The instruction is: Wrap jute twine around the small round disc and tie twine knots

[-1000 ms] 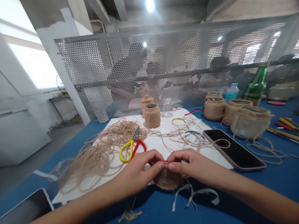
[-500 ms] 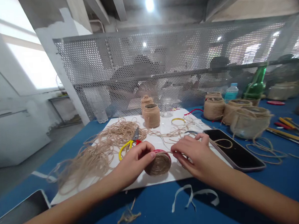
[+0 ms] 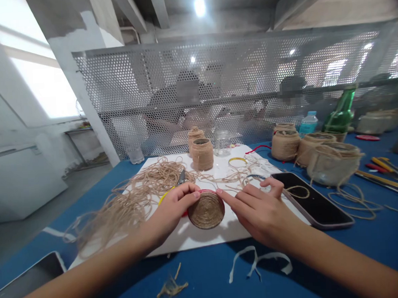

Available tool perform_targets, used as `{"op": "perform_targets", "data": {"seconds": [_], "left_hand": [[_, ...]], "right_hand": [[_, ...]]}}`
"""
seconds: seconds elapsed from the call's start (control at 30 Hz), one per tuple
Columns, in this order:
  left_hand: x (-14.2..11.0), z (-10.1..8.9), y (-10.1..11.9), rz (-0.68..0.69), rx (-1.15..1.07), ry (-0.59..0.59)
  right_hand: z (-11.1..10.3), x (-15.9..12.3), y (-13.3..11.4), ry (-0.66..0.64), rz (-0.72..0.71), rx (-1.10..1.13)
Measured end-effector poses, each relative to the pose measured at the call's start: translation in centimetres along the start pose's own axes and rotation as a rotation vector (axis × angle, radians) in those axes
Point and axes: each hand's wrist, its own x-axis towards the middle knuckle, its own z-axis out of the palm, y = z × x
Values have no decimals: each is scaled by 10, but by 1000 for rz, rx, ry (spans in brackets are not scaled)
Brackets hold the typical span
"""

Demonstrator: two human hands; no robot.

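Twine-coiled disc point(image 3: 206, 210) pinched by the rim, coils facing me
My left hand point(image 3: 178, 205) has its red-edged rim between thumb and fingers at the upper left, and the index tip of my right hand point(image 3: 261, 211) is right at the upper-right edge, other fingers loosely bent, honestly can't tell if that one's gripping anything; the disc's tilted up over the near part of the white sheet point(image 3: 173, 246) on the blue surface point(image 3: 207, 279), with scissors point(image 3: 181, 178) partly hidden behind my left hand, a messy twine heap point(image 3: 131, 207) off to the left and a phone point(image 3: 312, 201) just right of my right hand
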Motion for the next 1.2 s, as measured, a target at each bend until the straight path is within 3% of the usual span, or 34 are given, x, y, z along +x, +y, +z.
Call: {"op": "perform_targets", "data": {"seconds": [0.23,0.47,0.8,1.03,1.2], "left_hand": [[0,1,-1,-29,-152,8],[-3,1,6,-28,-180,59],[0,1,9,-47,-188,113],[-1,-2,3,0,-155,76],[-4,1,6,72,55,80]], "right_hand": [[-1,0,-3,-32,-22,-9],[-3,2,-4,-4,10,34],[1,1,-4,-78,61,73],[-11,5,-8,-49,247,303],[-16,8,-10,-14,322,363]]}}
